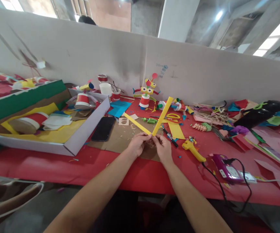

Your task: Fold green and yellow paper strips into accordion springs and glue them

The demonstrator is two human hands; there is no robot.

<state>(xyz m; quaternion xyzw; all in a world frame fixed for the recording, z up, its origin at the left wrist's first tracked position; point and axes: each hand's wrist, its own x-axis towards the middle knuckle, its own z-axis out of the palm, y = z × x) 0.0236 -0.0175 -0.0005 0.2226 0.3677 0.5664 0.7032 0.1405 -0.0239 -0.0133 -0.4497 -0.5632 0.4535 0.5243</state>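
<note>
Forearms (101,186) lead to left hand (138,145) and right hand (163,148), pinched closed where yellow paper strips (163,116) meet; corner formed, lengths unpleated. Green pleated spring (151,121) lies beyond the grip.

Just past twelve o'clock I see blue handwriting (165,67) on the pale partition (101,55); it seems to start with a 3, the rest too small and blurred to read.
</note>
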